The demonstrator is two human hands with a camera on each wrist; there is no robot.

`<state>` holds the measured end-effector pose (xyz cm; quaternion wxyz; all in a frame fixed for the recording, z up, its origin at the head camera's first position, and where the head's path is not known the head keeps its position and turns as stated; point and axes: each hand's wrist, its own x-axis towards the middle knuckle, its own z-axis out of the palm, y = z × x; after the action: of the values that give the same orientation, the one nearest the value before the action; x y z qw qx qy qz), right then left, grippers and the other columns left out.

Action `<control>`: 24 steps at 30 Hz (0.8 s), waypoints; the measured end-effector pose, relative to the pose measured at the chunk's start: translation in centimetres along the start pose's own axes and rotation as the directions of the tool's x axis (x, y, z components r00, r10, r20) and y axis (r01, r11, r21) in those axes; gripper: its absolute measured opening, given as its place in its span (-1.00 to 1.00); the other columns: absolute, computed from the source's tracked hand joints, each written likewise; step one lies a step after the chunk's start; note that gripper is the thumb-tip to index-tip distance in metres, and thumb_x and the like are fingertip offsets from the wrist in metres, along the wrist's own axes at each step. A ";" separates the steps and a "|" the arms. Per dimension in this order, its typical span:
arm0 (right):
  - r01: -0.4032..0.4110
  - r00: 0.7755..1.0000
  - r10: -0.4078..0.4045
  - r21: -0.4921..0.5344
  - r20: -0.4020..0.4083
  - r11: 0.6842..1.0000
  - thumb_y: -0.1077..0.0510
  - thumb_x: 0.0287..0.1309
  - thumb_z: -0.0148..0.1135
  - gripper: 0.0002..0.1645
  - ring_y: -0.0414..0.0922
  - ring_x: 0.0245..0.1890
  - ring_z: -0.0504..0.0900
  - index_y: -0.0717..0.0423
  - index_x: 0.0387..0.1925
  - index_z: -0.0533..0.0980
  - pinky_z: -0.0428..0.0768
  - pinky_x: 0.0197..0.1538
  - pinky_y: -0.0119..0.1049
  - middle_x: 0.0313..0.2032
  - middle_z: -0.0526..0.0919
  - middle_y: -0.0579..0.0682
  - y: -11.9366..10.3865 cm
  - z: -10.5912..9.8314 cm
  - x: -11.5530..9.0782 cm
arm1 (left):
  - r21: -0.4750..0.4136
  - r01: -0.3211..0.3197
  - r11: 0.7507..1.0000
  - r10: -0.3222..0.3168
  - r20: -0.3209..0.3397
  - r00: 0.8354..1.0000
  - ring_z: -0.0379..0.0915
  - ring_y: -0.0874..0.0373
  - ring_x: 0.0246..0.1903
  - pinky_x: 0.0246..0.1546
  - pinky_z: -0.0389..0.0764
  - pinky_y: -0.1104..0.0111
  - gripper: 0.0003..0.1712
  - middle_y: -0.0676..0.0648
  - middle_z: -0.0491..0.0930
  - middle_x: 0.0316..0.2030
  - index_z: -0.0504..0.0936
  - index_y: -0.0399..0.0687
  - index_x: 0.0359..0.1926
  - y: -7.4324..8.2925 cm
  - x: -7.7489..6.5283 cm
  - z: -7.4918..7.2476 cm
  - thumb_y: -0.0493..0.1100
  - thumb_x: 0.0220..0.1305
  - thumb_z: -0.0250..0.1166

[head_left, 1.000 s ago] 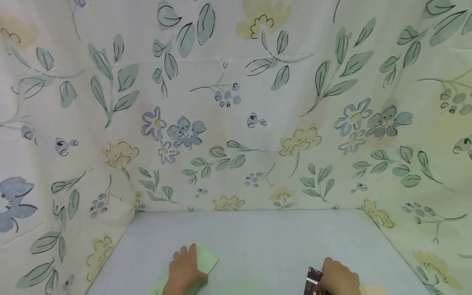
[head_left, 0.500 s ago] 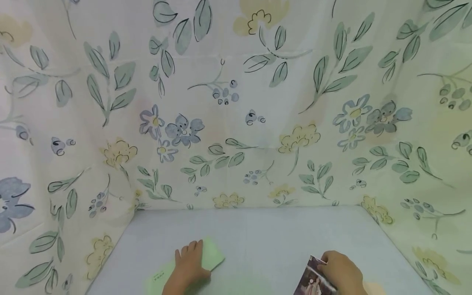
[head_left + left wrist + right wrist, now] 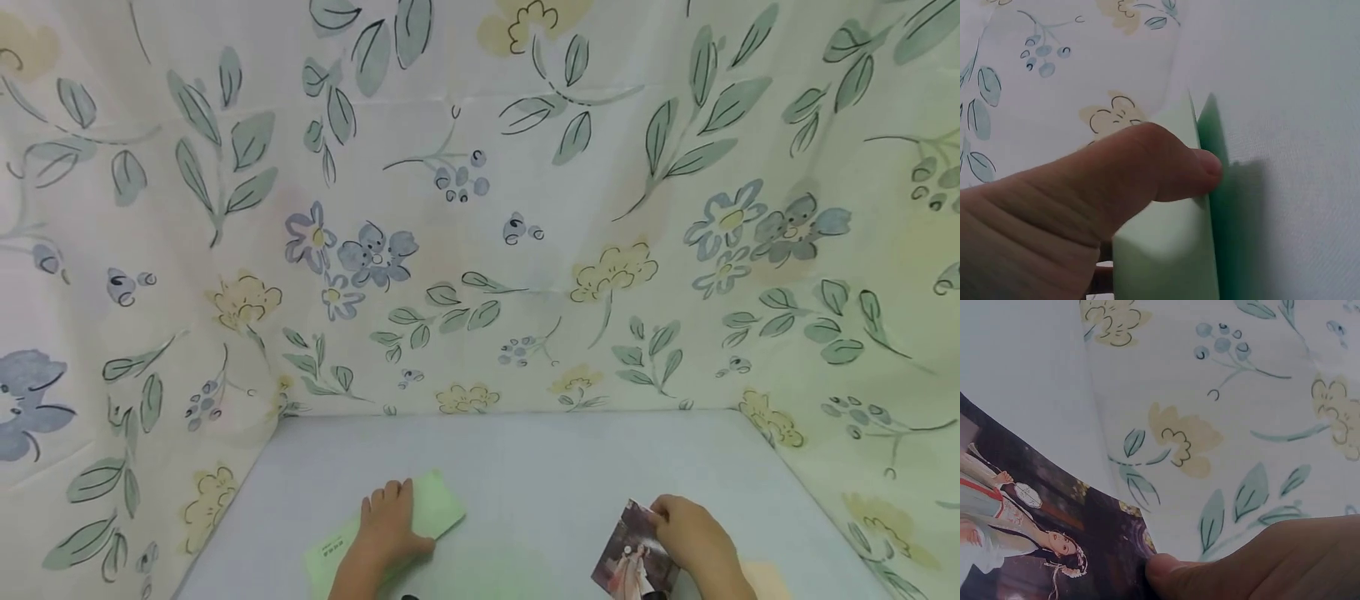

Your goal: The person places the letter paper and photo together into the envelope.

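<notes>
My left hand [image 3: 384,527] grips a pale green envelope [image 3: 437,506] with small print near one end, at the lower left of the head view. In the left wrist view, the thumb [image 3: 1175,169] bends over the edge of the envelope [image 3: 1163,250], and a dark green shadowed strip shows beside that edge. At the lower right, my right hand [image 3: 693,537] pinches a glossy photo card [image 3: 633,554] by its upper corner. A figure in pale robes holding a round fan is pictured on the card [image 3: 1041,531]; the thumb [image 3: 1169,569] lies at its corner.
A cream paper [image 3: 765,579] lies beside my right wrist, partly cut off by the frame. The pale grey table [image 3: 517,467] is bounded at the back and sides by floral cloth [image 3: 465,250].
The right hand has raised the photo card and turned it, so that more of its picture shows. The left hand and green envelope have shifted slightly up and right in the head view.
</notes>
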<state>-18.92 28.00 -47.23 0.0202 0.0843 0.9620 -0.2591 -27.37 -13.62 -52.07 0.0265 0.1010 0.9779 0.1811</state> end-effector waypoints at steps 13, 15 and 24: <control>0.007 0.999 0.003 0.191 -0.052 0.981 0.27 0.22 0.01 -0.82 -0.11 -0.52 0.42 0.27 -0.29 0.53 0.43 -0.51 -0.25 -0.51 0.49 -0.03 -0.3 -0.4 0.0 | -0.057 -0.103 0.993 0.106 0.043 0.993 0.09 -0.33 0.23 0.17 -0.08 -0.35 0.20 -0.32 0.25 0.23 0.23 -0.34 0.32 0.9 0.2 -0.1 0.13 -0.33 0.51; 0.009 0.999 0.001 0.203 -0.052 0.979 0.27 0.22 0.01 -0.80 -0.10 -0.46 0.45 0.29 -0.25 0.53 0.47 -0.47 -0.22 -0.45 0.54 -0.01 -0.3 -0.4 0.1 | -0.058 -0.140 0.988 0.143 0.042 0.989 0.07 -0.33 0.25 0.17 -0.08 -0.34 0.19 -0.32 0.24 0.25 0.22 -0.32 0.33 1.1 0.2 -0.1 0.12 -0.33 0.50; 0.004 1.000 0.003 0.268 -0.027 0.963 0.29 0.12 0.05 -0.70 -0.08 -0.37 0.50 0.43 -0.14 0.50 0.54 -0.37 -0.16 -0.37 0.58 0.03 -0.5 -0.5 0.2 | -0.077 -0.220 0.972 0.225 0.063 0.972 0.05 -0.29 0.28 0.20 -0.07 -0.31 0.13 -0.29 0.22 0.29 0.25 -0.19 0.34 2.1 -0.1 -0.1 0.05 -0.34 0.47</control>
<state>-19.19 27.85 -46.53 -0.0043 0.0895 0.9183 -0.3857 -26.89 -11.72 -51.25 0.0444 0.2153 0.9519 0.2133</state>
